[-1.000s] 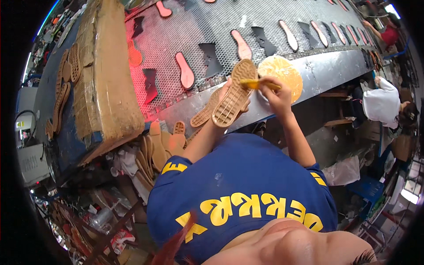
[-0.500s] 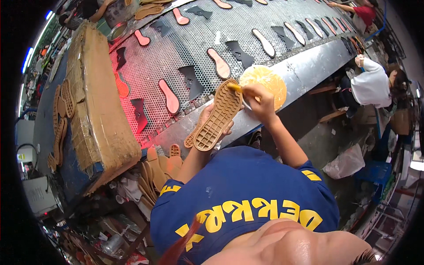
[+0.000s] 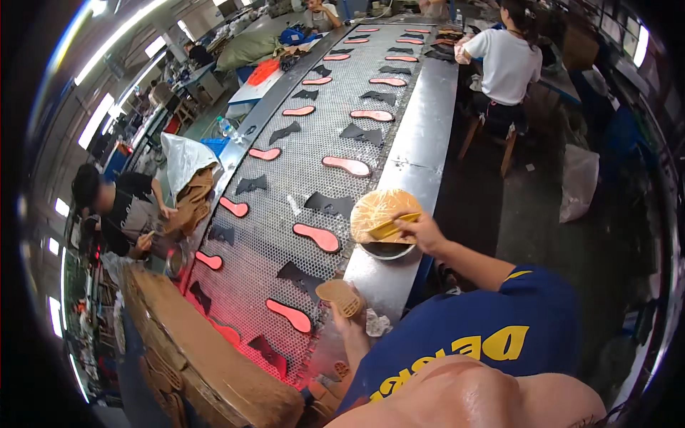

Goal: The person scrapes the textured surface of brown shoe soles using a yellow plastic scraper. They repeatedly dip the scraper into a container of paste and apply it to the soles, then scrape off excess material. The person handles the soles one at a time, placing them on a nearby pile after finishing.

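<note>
My left hand [image 3: 348, 324] is closed round a tan rubber shoe sole [image 3: 340, 296] with a grid tread, held tilted by the table's near edge. In my right hand [image 3: 427, 235] is a yellow brush [image 3: 391, 227], gripped near its end and held over a round bowl [image 3: 389, 250]. A yellowish, plastic-wrapped cover [image 3: 371, 209] lies over much of the bowl, and the brush is at its lower edge. What the brush tip touches is hard to make out. Nearby on the mesh belt [image 3: 285, 214] lie a pink insole [image 3: 316, 237] and a black cut piece [image 3: 300, 277].
Rows of pink insoles and black pieces run down the belt, beside a metal ledge [image 3: 414, 153]. A cardboard-covered block [image 3: 207, 349] stands at the near left. One co-worker [image 3: 125, 214] handles brown pieces at left; another in white [image 3: 503, 64] sits at far right.
The view has swung up along the belt. My right hand has taken the brush from the sole's tip to the bowl. My left hand still holds the sole, now turned differently.
</note>
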### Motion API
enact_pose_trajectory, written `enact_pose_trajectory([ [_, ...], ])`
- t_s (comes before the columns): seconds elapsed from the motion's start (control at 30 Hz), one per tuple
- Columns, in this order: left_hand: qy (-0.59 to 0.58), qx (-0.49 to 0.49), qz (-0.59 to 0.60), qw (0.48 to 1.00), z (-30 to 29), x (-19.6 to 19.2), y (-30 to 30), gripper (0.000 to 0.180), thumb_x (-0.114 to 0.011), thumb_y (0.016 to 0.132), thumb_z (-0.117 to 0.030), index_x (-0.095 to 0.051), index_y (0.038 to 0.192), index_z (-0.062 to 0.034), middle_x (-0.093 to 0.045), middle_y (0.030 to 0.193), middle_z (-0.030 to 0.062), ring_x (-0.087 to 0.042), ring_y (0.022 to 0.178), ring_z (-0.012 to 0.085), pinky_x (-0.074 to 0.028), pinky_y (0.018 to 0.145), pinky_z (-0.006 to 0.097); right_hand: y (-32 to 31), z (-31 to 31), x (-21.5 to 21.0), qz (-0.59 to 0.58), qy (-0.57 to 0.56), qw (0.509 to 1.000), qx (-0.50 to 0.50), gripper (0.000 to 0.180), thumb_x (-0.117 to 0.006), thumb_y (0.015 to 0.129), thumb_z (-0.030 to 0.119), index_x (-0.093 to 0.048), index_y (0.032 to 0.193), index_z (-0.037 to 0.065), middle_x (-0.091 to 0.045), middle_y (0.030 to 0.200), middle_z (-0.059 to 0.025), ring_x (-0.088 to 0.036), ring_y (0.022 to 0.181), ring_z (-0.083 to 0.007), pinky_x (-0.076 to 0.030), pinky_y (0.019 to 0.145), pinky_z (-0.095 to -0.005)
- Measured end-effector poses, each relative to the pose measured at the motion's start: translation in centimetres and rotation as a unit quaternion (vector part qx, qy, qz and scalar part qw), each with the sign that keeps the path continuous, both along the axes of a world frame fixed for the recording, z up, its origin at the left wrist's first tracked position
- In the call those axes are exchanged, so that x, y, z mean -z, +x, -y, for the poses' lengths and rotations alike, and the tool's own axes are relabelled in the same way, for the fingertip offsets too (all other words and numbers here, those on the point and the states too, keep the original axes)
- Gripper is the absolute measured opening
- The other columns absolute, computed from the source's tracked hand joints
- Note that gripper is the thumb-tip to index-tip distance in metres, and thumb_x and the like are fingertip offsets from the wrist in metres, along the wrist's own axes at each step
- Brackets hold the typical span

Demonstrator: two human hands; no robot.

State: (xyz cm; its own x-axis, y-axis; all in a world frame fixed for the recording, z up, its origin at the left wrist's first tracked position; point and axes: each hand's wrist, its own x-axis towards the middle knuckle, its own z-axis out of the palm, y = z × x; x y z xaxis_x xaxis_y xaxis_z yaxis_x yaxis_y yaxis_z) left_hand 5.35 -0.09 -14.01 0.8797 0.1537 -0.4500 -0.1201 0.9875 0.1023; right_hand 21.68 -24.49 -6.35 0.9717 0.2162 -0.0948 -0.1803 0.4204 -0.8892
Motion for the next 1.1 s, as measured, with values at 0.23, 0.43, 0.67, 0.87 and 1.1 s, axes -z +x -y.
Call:
enact_pose_trajectory([
  [0.23,0.072,0.004,0.026,0.997,-9.4,1.1,3.6,0.044,-0.037,0.098,-0.032,-0.053,0.124,-0.0013,-0.061,0.114,0.016,-0.06,0.1,0.0293,-0.053,0.087,0.043,0.3,5.1,1.3,-0.049,-0.018,0.995,0.087,0.013,-0.065,0.089,0.006,-0.065,0.101,0.002,-0.063,0.076,-0.0029,-0.06,0.059,-0.0082,-0.049,0.055,-0.0194],
  [0.43,0.185,-0.095,0.116,0.971,-14.7,-7.6,8.8,0.048,-0.035,0.099,-0.037,-0.05,0.128,-0.0014,-0.061,0.116,0.0145,-0.06,0.101,0.0262,-0.054,0.082,0.042,-0.2,2.4,1.6,-0.02,-0.038,0.998,0.048,0.015,-0.065,0.088,0.006,-0.066,0.103,0.001,-0.063,0.08,-0.0035,-0.06,0.06,-0.0089,-0.05,0.057,-0.0202],
  [0.67,0.124,-0.107,0.065,0.984,-6.2,-0.1,4.2,0.045,-0.033,0.099,-0.037,-0.056,0.118,-0.0034,-0.065,0.098,0.0144,-0.063,0.085,0.0282,-0.053,0.074,0.041,-3.3,2.4,2.7,-0.047,-0.042,0.998,0.022,0.018,-0.064,0.089,0.007,-0.063,0.106,0.0,-0.062,0.082,-0.0047,-0.059,0.061,-0.0099,-0.046,0.055,-0.021],
  [0.87,0.142,-0.024,-0.057,0.988,-1.9,4.5,0.2,0.049,-0.035,0.098,-0.052,-0.056,0.116,-0.0101,-0.064,0.091,0.0114,-0.064,0.075,0.0264,-0.054,0.06,0.04,-2.8,3.0,4.1,-0.071,-0.059,0.996,0.016,0.019,-0.062,0.091,0.005,-0.061,0.108,-0.003,-0.06,0.079,-0.0051,-0.058,0.061,-0.0107,-0.045,0.053,-0.0216],
  [1.1,0.285,-0.18,0.035,0.941,-18.9,1.2,8.5,0.059,-0.031,0.095,-0.054,-0.051,0.121,-0.0053,-0.065,0.095,0.0119,-0.065,0.076,0.0305,-0.055,0.065,0.045,-1.8,0.6,1.2,-0.015,-0.06,0.998,-0.009,0.018,-0.062,0.09,0.004,-0.061,0.107,-0.004,-0.059,0.076,-0.0041,-0.055,0.059,-0.0113,-0.043,0.054,-0.0228],
])
